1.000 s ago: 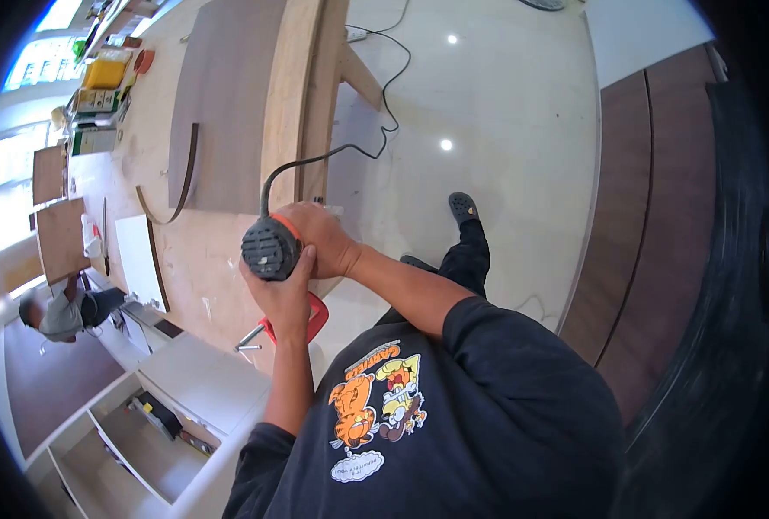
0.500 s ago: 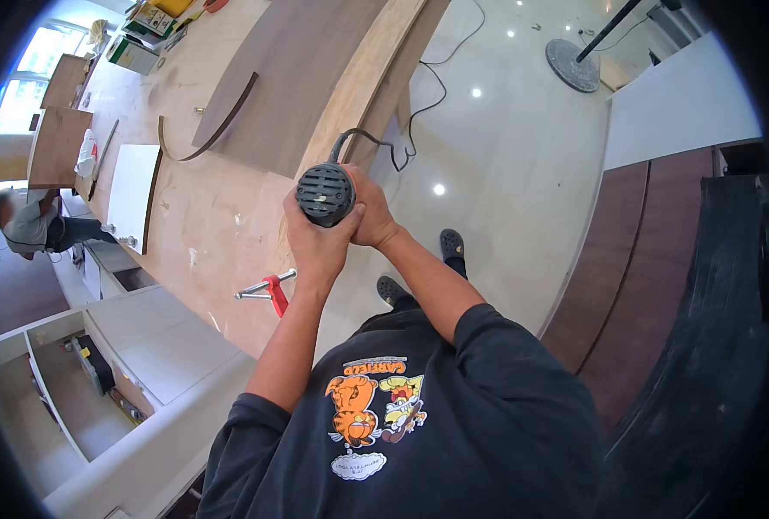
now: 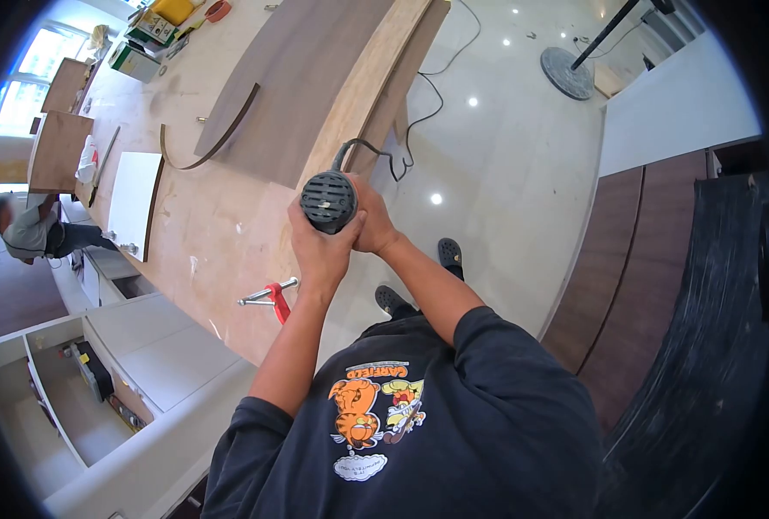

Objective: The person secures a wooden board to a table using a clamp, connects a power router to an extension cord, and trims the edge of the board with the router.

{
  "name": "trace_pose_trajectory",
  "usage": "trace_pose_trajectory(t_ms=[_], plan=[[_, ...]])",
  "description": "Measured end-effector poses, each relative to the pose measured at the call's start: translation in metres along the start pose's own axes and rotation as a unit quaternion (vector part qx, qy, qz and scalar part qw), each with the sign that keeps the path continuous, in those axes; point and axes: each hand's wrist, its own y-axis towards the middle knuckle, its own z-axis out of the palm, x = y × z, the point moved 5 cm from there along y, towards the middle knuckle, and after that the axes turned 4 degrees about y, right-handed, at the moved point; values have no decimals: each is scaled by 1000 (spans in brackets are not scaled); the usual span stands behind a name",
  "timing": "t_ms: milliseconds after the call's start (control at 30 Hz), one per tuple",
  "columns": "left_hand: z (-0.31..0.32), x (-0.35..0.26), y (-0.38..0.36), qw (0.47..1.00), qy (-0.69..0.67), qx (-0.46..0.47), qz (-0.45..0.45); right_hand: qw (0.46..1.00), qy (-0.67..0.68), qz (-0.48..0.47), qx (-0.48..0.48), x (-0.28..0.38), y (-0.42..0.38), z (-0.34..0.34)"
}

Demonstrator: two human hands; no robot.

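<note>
Both my hands are wrapped round a dark corded trim router (image 3: 329, 203), held upright at the near end of a wooden board's edge (image 3: 347, 130). My left hand (image 3: 322, 259) closes on its left and near side. My right hand (image 3: 374, 221) grips its right side, the thumbs close together. The router's vented top faces me; its base and bit are hidden below my hands. A black cord (image 3: 384, 154) runs from its top toward the floor. Beside my left forearm, a red clamp (image 3: 279, 303) sits on the workbench edge.
On the workbench (image 3: 229, 216) lie a brown panel (image 3: 272, 86), a curved edging strip (image 3: 220, 143) and a white panel (image 3: 134, 206). Another person (image 3: 30, 227) stands at the far left. A drawer unit (image 3: 73, 389) stands at lower left. A round stand base (image 3: 566, 73) rests on the floor.
The view has shifted slightly, so the bench and clamp sit a little lower in it. My hands keep their hold on the router, which stays near the same spot at the board's edge.
</note>
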Motion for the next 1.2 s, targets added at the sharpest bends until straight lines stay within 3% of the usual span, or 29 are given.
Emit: trace_pose_trajectory(t_ms=[567, 967, 1200], plan=[[1, 8, 1, 999, 2, -21, 31, 1000, -8, -21, 13, -2, 0, 0], [1, 8, 2, 999, -35, -6, 12, 998, 35, 50, 8, -7, -2, 2], [0, 7, 2, 1000, -21, -9, 11, 999, 20, 26, 4, -7, -1, 2]])
